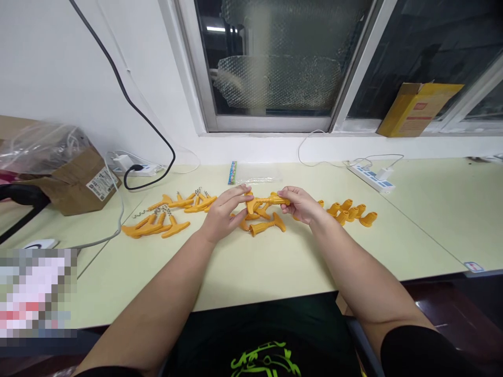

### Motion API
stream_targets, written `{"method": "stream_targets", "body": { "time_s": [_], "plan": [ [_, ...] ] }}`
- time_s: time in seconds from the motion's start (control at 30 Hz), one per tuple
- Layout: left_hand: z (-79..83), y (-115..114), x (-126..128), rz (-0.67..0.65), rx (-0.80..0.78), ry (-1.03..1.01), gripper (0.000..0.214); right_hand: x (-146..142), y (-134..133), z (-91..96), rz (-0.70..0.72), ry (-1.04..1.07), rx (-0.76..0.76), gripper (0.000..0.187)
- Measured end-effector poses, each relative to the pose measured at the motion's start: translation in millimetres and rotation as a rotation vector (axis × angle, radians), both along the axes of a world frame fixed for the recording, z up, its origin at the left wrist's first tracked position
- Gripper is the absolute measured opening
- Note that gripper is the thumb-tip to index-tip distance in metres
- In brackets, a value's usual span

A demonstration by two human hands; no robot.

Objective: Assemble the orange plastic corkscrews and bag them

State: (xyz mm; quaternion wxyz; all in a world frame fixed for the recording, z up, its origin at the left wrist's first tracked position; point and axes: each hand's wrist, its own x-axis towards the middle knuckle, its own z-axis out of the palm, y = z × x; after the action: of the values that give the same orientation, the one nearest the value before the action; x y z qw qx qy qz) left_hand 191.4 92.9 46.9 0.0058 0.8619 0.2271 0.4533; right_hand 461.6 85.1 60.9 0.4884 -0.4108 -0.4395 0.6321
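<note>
Above the middle of the table, my left hand [227,210] is closed on the T-shaped handle end of a yellow corkscrew [259,201]. My right hand [299,203] pinches the ribbed yellow sleeve [277,199] at its other end, in line with the shaft. Just beneath lie more yellow corkscrews, one of them with a sleeve [259,229] over its screw. Left of my hands are several corkscrews [175,227] with bare metal spirals. Several loose yellow sleeves [342,215] stand or lie to the right.
A clear plastic bag [257,173] lies behind my hands. Power strips sit at the back left [145,170] and back right [371,177], with cables. An open cardboard box [80,178] stands far left. A yellow carton [418,111] leans on the window sill.
</note>
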Motion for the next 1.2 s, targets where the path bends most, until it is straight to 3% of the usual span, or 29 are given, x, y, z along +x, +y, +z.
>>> {"method": "stream_targets", "body": {
  "time_s": [0.17,0.33,0.47,0.53,0.57,0.67,0.77,0.83,1.0,1.1,1.2],
  "plan": [
    [-5.4,1.0,0.8,-0.011,-0.352,-0.051,0.026,2.5,-1.0,-5.0,0.018,-0.089,0.17,0.045],
    [-8.7,3.4,7.6,-0.065,-0.954,-0.345,0.056,-0.4,-3.7,-11.0,0.014,-0.314,0.485,0.034],
    [-4.3,9.5,7.7,0.021,-1.148,-0.635,0.053,0.4,-3.0,-11.1,-0.073,-0.653,0.938,0.017],
    [-0.6,13.4,3.6,0.039,-1.227,-0.72,0.049,5.0,-0.9,-9.2,-0.158,-0.754,1.042,0.009],
    [1.2,15.3,0.2,0.063,-1.238,-0.742,0.047,9.0,0.8,-8.3,-0.206,-0.787,1.054,0.018],
    [4.9,20.6,-14.8,0.275,-1.074,-0.719,0.038,27.7,8.0,-8.4,-0.328,-0.901,0.99,0.04],
    [4.8,25.0,-33.8,0.564,-0.752,-0.485,0.03,51.4,16.1,-11.6,-0.409,-1.049,0.825,0.029],
    [3.6,28.1,-45.9,0.722,-0.632,-0.332,0.027,65.3,20.2,-13.2,-0.462,-1.143,0.704,0.022],
    [2.5,36.0,-67.8,1.015,-0.692,-0.098,0.028,83.6,24.1,-13.1,-0.606,-1.362,0.368,0.024],
    [2.9,36.7,-70.3,1.068,-0.72,-0.054,0.035,86.5,24.6,-13.5,-0.576,-1.413,0.193,0.026],
    [1.4,32.4,-59.9,0.852,-0.67,-0.015,0.035,87.4,25.7,-15.4,-0.529,-1.432,0.093,0.023]
  ]
}}
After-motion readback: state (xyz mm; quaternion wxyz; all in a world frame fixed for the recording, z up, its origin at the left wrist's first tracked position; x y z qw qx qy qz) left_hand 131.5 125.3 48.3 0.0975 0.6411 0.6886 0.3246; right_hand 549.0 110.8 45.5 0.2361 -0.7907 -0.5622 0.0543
